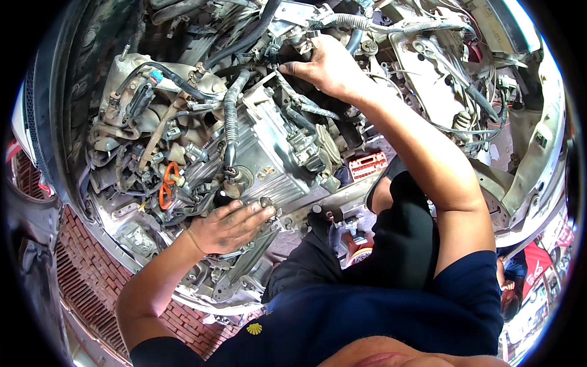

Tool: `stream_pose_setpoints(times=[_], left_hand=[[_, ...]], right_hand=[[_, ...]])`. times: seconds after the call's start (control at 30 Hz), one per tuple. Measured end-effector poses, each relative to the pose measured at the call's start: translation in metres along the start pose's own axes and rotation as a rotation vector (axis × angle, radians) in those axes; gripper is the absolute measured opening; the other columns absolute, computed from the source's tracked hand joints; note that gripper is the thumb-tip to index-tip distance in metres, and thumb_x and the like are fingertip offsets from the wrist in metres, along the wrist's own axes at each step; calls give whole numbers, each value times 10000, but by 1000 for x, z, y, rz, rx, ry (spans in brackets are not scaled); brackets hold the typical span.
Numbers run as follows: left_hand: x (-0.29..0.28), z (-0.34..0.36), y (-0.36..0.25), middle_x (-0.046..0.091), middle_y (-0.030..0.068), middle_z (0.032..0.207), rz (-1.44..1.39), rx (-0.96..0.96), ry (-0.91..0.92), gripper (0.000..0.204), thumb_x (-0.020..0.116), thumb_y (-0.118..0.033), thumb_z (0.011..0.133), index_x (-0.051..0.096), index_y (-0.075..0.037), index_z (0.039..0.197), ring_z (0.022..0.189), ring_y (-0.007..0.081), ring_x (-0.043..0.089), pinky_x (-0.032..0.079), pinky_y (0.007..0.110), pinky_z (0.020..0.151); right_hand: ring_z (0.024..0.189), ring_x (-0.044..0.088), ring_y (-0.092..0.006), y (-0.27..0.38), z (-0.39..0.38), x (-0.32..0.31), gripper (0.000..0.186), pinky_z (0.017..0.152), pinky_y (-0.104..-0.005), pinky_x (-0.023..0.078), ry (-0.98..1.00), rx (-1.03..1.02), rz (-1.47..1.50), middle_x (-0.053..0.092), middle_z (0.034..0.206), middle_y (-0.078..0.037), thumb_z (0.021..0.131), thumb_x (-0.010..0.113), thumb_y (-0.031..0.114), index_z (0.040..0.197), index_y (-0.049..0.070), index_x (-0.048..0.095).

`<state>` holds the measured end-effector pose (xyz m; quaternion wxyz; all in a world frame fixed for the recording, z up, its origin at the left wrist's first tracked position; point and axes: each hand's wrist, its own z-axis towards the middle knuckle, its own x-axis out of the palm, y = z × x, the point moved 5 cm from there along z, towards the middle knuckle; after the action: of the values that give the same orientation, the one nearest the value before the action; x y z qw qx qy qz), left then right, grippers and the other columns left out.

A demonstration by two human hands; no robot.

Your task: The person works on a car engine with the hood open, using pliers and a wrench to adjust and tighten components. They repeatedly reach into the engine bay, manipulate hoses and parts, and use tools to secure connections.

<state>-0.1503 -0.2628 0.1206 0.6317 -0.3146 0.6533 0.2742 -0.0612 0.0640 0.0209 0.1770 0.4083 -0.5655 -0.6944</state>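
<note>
My left hand [231, 227] lies with fingers stretched out on the lower edge of a ribbed silver metal housing [275, 165], just below a corrugated black hose [232, 113]. My right hand [321, 70] reaches into the upper middle of the engine bay, its fingers curled round a small dark fitting [310, 39] among hoses and wiring; the fingertips are partly hidden. An orange looped part [169, 185] sits among connectors at the left of the housing. A light tan strip [153, 140] lies across the parts above it.
The car body's edge [538, 171] curves round the bay. A red-and-white tray [367, 166] shows below through a gap beside my legs. A brick floor [92, 257] and a grille [82, 287] lie at lower left. Another person [512, 287] is at the right rim beside a red item [538, 269].
</note>
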Motion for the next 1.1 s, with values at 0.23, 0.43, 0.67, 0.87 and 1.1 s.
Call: stream_pose_setpoints(times=[0.23,0.43,0.67,0.87,1.1], left_hand=[[2,-4,-2,546,-40,1538,7,-12,9,191,589,-263,981,744,-225,1086,1432,158,482,207,408,1291],[4,-8,0,542,-44,1543,18,-3,0,203,598,-245,979,748,-223,1113,1432,156,479,216,403,1287],[6,-3,2,578,-31,1515,-35,54,48,187,602,-254,976,769,-215,1048,1437,195,472,228,434,1287],[3,-1,-9,616,2,1463,-20,25,60,233,611,-280,976,734,-173,1143,1365,239,532,324,433,1209],[12,4,6,569,9,1525,23,117,90,217,552,-233,1001,734,-172,1102,1439,219,477,280,454,1249]], right_hand=[[878,700,-222,-10,12,-2,371,865,-388,550,257,16,-71,758,985,-153,853,786,232,1147,17,717],[808,709,-281,-21,25,5,414,812,-398,555,228,-184,3,739,889,-203,789,809,276,1078,-10,729],[872,689,-251,-34,24,-3,481,867,-379,549,190,-83,-39,738,973,-200,820,818,291,1163,-24,698],[746,687,-406,-41,20,8,511,720,-485,552,-30,-118,37,665,778,-302,782,785,355,853,-132,647],[783,712,-342,-45,15,-10,481,770,-446,568,89,126,-70,715,863,-256,813,769,334,1071,-64,695]])
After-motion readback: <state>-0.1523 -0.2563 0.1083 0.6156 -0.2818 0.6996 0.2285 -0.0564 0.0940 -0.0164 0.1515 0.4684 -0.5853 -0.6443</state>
